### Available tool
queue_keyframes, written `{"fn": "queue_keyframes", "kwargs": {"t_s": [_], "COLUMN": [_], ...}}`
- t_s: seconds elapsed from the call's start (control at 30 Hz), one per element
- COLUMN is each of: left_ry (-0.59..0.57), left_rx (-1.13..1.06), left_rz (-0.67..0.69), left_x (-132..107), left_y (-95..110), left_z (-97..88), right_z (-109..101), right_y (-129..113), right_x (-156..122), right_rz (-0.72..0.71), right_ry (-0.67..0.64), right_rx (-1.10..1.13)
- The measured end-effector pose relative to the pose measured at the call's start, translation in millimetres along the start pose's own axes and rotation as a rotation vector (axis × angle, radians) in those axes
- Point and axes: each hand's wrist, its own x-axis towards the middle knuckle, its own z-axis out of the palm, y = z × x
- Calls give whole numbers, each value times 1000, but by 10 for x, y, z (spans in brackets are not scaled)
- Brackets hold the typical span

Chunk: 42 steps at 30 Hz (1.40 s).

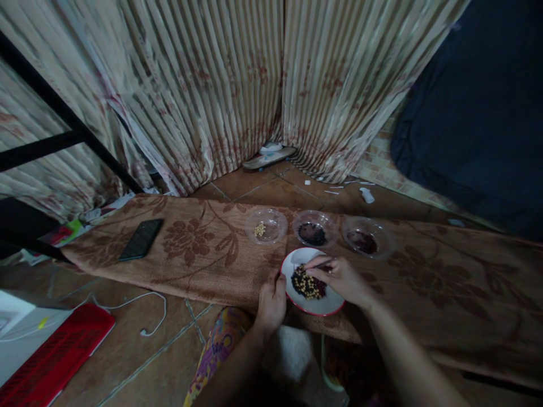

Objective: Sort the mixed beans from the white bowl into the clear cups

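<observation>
A white plate (292, 257) with a red rim holds a mix of yellow, black and dark red beans (311, 285). My left hand (272, 299) is closed on the plate's left edge, thumb at the rim. Over the beans, my right hand (335, 277) pinches a slim dark tool that looks like tweezers (326, 263); its tip is hidden by the fingers. Behind the plate stand three clear plastic bowls: the left bowl (278, 219) has some yellow beans (260, 229), the middle bowl (316, 217) black beans (311, 233), the right bowl (375, 229) dark red beans (363, 242).
A brown flower-patterned cloth (237, 277) covers the long low bench. A dark phone (141, 239) lies on its left part. Striped curtains (237, 85) hang behind, with a skateboard (269, 158) on the floor. A red basket (59, 353) and white cable (163, 305) are at lower left.
</observation>
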Motion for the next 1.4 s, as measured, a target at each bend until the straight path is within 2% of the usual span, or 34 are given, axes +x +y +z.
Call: {"fn": "queue_keyframes", "kwargs": {"t_s": [0.13, 0.27, 0.5, 0.6, 0.67, 0.8, 0.93, 1.0, 1.17, 1.4], "left_ry": [2, 7, 6, 5, 5, 10, 19, 20, 7, -4], "left_rx": [-4, -23, -30, -41, -45, -38, -18, -12, 1, 14], "left_rz": [0, 29, 14, 20, 23, -4, -6, 5, -1, 26], "left_x": [-5, -7, 5, 10, 12, 12, 5, 3, 1, 0], "left_y": [10, 15, -34, -51, -57, -49, -23, -7, 23, -14], "left_z": [-5, -5, 2, 0, 0, 2, 4, 3, -1, 1], "right_z": [-37, -97, -269, -352, -390, -400, -351, -325, -254, -149], "right_y": [5, 3, -50, 27, 109, 205, 124, 63, -6, -1], "right_x": [-2, 7, 66, 174, 259, 340, 214, 104, -81, -50], "right_rz": [-8, -30, -56, -64, -45, -33, -34, -18, 19, 35], "right_ry": [52, 175, 519, 690, 731, 680, 627, 530, 153, 26], "right_rx": [27, 56, 55, 58, 66, 50, 50, 63, 80, 66]}}
